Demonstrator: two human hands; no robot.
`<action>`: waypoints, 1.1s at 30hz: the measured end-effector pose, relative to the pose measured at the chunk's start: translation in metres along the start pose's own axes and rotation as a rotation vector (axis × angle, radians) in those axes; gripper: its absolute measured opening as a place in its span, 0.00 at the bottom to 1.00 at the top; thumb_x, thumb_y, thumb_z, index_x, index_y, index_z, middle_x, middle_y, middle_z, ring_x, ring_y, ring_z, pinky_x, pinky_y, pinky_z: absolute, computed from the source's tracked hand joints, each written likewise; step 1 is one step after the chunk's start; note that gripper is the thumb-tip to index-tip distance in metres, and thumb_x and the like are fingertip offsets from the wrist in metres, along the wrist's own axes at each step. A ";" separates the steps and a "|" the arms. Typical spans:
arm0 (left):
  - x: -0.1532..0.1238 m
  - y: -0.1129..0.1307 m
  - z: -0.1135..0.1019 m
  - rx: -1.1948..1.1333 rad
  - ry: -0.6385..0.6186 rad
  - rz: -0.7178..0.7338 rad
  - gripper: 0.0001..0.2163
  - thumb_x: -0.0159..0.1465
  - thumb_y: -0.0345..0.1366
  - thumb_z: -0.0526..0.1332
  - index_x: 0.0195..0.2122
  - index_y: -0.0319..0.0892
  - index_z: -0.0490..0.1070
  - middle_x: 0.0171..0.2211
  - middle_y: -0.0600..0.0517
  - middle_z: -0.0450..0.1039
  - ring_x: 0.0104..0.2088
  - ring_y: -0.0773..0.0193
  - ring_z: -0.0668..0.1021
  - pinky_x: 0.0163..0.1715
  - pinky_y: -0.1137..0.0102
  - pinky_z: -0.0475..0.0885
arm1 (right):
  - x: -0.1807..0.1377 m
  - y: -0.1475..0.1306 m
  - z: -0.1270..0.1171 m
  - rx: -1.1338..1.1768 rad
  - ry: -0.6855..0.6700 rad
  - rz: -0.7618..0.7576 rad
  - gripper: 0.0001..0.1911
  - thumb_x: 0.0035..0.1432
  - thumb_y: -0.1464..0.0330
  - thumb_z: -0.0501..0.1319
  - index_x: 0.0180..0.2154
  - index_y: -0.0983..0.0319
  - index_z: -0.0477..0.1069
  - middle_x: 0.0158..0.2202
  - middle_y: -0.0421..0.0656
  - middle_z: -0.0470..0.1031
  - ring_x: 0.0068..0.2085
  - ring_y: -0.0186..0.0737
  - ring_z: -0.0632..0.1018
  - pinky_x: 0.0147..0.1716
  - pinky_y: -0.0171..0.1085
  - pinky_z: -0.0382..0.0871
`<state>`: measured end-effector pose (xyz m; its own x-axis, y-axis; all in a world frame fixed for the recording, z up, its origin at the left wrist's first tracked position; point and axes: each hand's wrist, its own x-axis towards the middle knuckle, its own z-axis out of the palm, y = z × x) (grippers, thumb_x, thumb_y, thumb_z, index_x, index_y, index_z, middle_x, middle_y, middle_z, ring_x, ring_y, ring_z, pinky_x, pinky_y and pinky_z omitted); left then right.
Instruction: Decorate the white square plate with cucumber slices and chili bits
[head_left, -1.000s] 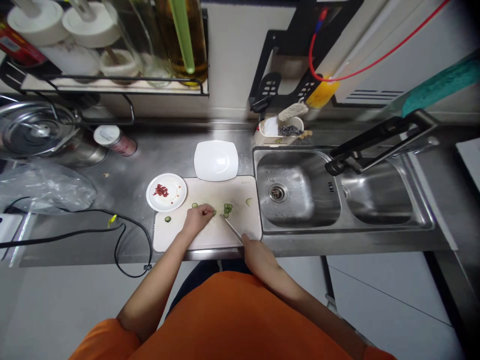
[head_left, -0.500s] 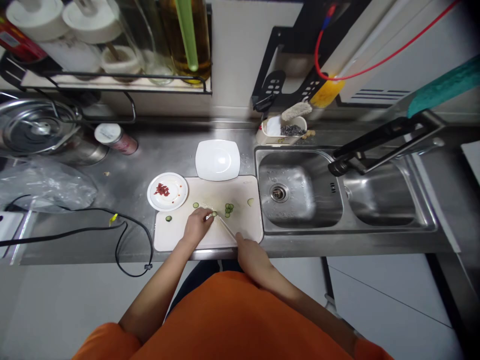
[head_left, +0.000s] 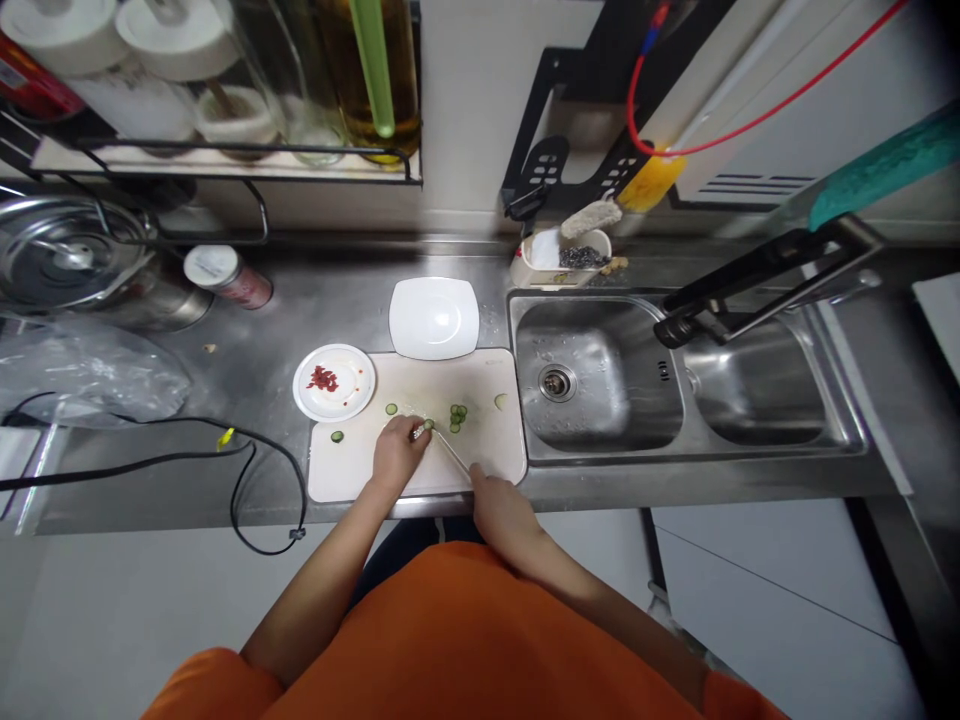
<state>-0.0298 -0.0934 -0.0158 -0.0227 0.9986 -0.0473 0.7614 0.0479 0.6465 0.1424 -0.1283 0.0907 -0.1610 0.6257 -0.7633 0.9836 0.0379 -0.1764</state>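
A pale cutting board lies on the steel counter in front of me. My left hand presses a short green cucumber piece down on the board. My right hand grips a knife whose blade angles up and left to the cucumber's end. A small heap of cucumber slices lies just right of the blade. Single slices lie apart on the board: one slice above my left hand, one slice near the left edge, one slice toward the sink.
A round plate with red chilli bits and a bare square white plate sit behind the board. A double sink lies to the right. A black cable, a plastic bag, a can and a pot lid are left.
The knife blade has shifted left from the slice heap to the cucumber's end. My right hand followed slightly left. My left hand drew back a little toward me.
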 end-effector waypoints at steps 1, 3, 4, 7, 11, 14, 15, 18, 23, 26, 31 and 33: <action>0.000 0.000 0.000 -0.007 -0.001 0.006 0.06 0.59 0.36 0.59 0.35 0.42 0.73 0.31 0.50 0.73 0.33 0.63 0.73 0.36 0.69 0.67 | -0.001 -0.001 -0.001 0.000 -0.001 0.000 0.19 0.58 0.80 0.43 0.49 0.64 0.60 0.37 0.51 0.74 0.41 0.46 0.77 0.34 0.36 0.67; 0.000 -0.001 -0.001 -0.013 -0.004 0.011 0.07 0.59 0.35 0.59 0.37 0.42 0.73 0.32 0.50 0.73 0.34 0.63 0.73 0.37 0.70 0.67 | -0.001 -0.003 -0.002 -0.002 0.006 -0.007 0.19 0.58 0.80 0.44 0.49 0.64 0.60 0.37 0.52 0.75 0.41 0.46 0.77 0.34 0.37 0.67; 0.000 -0.001 -0.002 -0.013 -0.010 0.011 0.07 0.59 0.35 0.59 0.37 0.42 0.73 0.33 0.50 0.73 0.34 0.63 0.73 0.38 0.70 0.67 | -0.001 -0.004 -0.001 -0.005 0.011 -0.009 0.18 0.58 0.80 0.44 0.49 0.64 0.60 0.37 0.52 0.75 0.41 0.46 0.77 0.34 0.37 0.67; 0.001 -0.001 -0.002 -0.005 -0.023 0.007 0.06 0.59 0.35 0.59 0.36 0.42 0.73 0.32 0.50 0.73 0.34 0.63 0.73 0.38 0.70 0.68 | 0.000 -0.004 0.001 -0.007 0.019 -0.005 0.18 0.58 0.80 0.43 0.49 0.65 0.60 0.37 0.52 0.75 0.41 0.47 0.77 0.33 0.37 0.67; 0.000 -0.001 -0.001 0.004 -0.026 0.003 0.06 0.59 0.34 0.59 0.35 0.42 0.73 0.31 0.50 0.73 0.34 0.63 0.73 0.37 0.70 0.67 | 0.002 -0.005 0.004 0.003 0.033 -0.010 0.19 0.58 0.81 0.43 0.49 0.64 0.59 0.37 0.51 0.75 0.41 0.47 0.77 0.33 0.37 0.67; 0.001 -0.001 -0.001 0.005 -0.028 -0.005 0.06 0.59 0.34 0.59 0.35 0.42 0.73 0.31 0.50 0.73 0.34 0.63 0.73 0.37 0.70 0.67 | 0.002 -0.006 0.005 0.015 0.022 0.006 0.18 0.58 0.81 0.43 0.48 0.64 0.60 0.37 0.51 0.75 0.42 0.47 0.77 0.34 0.36 0.67; 0.001 -0.001 -0.001 0.005 -0.030 -0.005 0.06 0.59 0.34 0.59 0.35 0.42 0.73 0.31 0.50 0.73 0.34 0.63 0.73 0.37 0.70 0.67 | 0.002 -0.006 0.005 0.018 0.019 0.008 0.18 0.59 0.81 0.43 0.48 0.64 0.60 0.38 0.51 0.75 0.42 0.47 0.77 0.34 0.36 0.66; 0.001 -0.001 -0.001 0.005 -0.034 -0.007 0.06 0.59 0.34 0.59 0.35 0.42 0.73 0.31 0.50 0.73 0.35 0.62 0.73 0.38 0.69 0.67 | 0.002 -0.007 0.005 0.023 0.015 0.004 0.19 0.58 0.81 0.43 0.48 0.64 0.60 0.38 0.52 0.74 0.42 0.46 0.76 0.35 0.37 0.66; 0.001 -0.002 0.000 0.001 -0.038 -0.011 0.06 0.58 0.34 0.59 0.35 0.42 0.73 0.32 0.50 0.73 0.35 0.62 0.73 0.39 0.69 0.67 | 0.004 -0.008 0.006 0.040 0.009 0.014 0.18 0.59 0.80 0.44 0.49 0.64 0.60 0.38 0.52 0.74 0.43 0.46 0.76 0.35 0.36 0.66; 0.001 -0.003 0.000 -0.002 -0.042 -0.007 0.06 0.58 0.34 0.59 0.35 0.42 0.73 0.31 0.50 0.73 0.35 0.62 0.73 0.38 0.69 0.67 | 0.005 -0.009 0.004 0.066 -0.010 0.019 0.18 0.59 0.81 0.44 0.48 0.64 0.60 0.39 0.51 0.74 0.43 0.46 0.76 0.35 0.36 0.65; 0.002 -0.001 -0.001 0.003 -0.048 -0.017 0.05 0.58 0.34 0.59 0.34 0.42 0.73 0.30 0.50 0.72 0.34 0.62 0.73 0.36 0.69 0.67 | 0.005 -0.011 0.001 0.069 -0.006 -0.002 0.19 0.58 0.81 0.44 0.48 0.66 0.60 0.39 0.52 0.74 0.44 0.47 0.75 0.37 0.37 0.64; 0.002 -0.001 -0.001 0.003 -0.048 -0.021 0.05 0.58 0.34 0.59 0.34 0.42 0.73 0.30 0.50 0.72 0.33 0.63 0.72 0.36 0.69 0.67 | 0.004 -0.010 0.002 0.064 0.000 -0.006 0.19 0.57 0.82 0.44 0.48 0.66 0.61 0.39 0.52 0.74 0.44 0.47 0.75 0.37 0.37 0.64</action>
<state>-0.0312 -0.0909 -0.0157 -0.0078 0.9953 -0.0969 0.7632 0.0685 0.6425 0.1314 -0.1276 0.0884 -0.1669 0.6255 -0.7622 0.9754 -0.0083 -0.2204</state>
